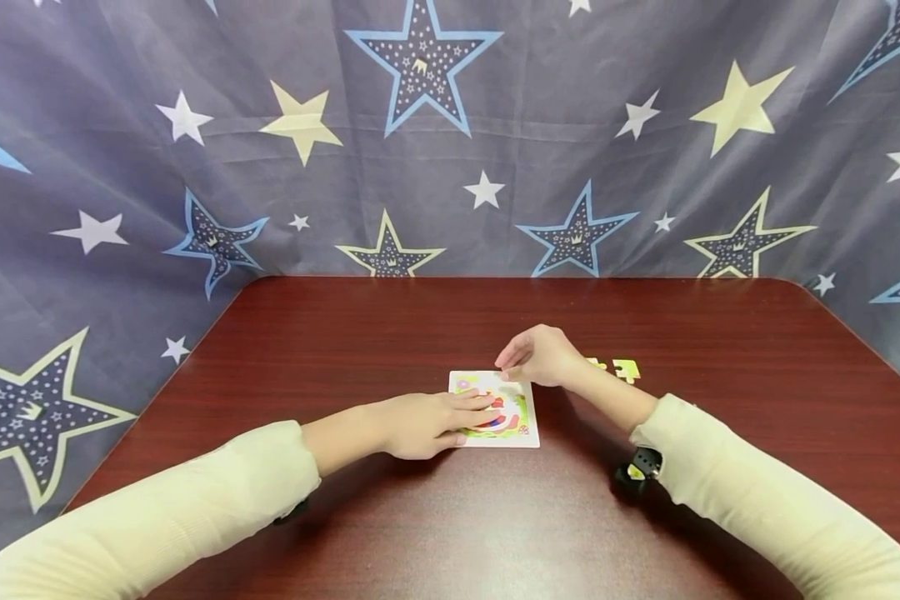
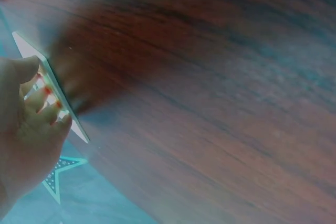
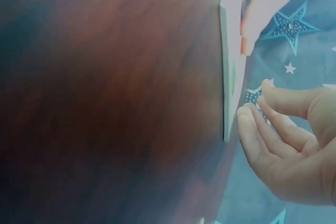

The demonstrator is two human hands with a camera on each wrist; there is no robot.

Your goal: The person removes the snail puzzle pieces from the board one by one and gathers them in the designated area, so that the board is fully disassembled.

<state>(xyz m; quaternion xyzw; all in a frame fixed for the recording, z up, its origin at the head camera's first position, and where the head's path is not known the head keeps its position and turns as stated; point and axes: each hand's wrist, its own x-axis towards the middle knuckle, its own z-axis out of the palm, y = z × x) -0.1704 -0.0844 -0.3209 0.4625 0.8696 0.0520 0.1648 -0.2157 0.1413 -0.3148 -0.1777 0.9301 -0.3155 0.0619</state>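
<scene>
A square jigsaw puzzle board [image 1: 506, 443] with a white border and a colourful picture lies flat on the table. My left hand [image 1: 423, 425] rests on its left part, fingers spread and fairly straight over the picture. In the left wrist view, the fingers of that hand [image 2: 31, 114] lie across the board's face. Over the board's far right corner hovers my right hand [image 1: 543, 356], its fingers loosely bent. In the right wrist view, a gap shows between thumb and fingertips of the right hand [image 3: 294, 145], and no piece is visible there. Fingers hide part of the picture.
Beyond the right forearm lies a yellow-green puzzle piece [image 1: 626, 370], with another piece [image 1: 597, 364] partly hidden by the wrist. The dark red wooden table [image 1: 345, 333] reaches back to a grey star-patterned curtain [image 1: 450, 167]. A black strap [image 1: 647, 461] hangs under the right sleeve.
</scene>
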